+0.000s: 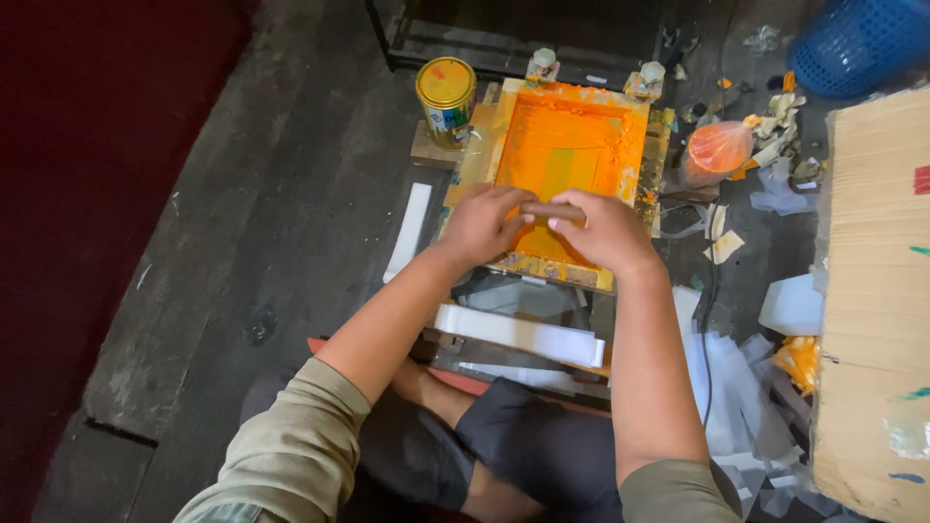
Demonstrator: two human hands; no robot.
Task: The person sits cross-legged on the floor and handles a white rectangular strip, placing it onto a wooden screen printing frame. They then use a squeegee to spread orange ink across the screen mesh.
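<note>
A wooden printing screen frame (504, 121) smeared with orange ink lies on the dark plank floor in front of me. Its mesh (567, 145) is bright orange. Both my hands grip a wooden squeegee handle (554, 209) at the near end of the screen. My left hand (481, 225) holds its left part and my right hand (608, 230) its right part, fingers curled over it. The blade under my hands is hidden.
A yellow-lidded tin (446, 97) stands left of the frame. An orange-stained plastic bag (719, 147) and paper scraps lie to the right. A cardboard sheet (877, 291) fills the right edge, a blue basket (857, 44) the top right. White strips (518, 334) lie near my knees.
</note>
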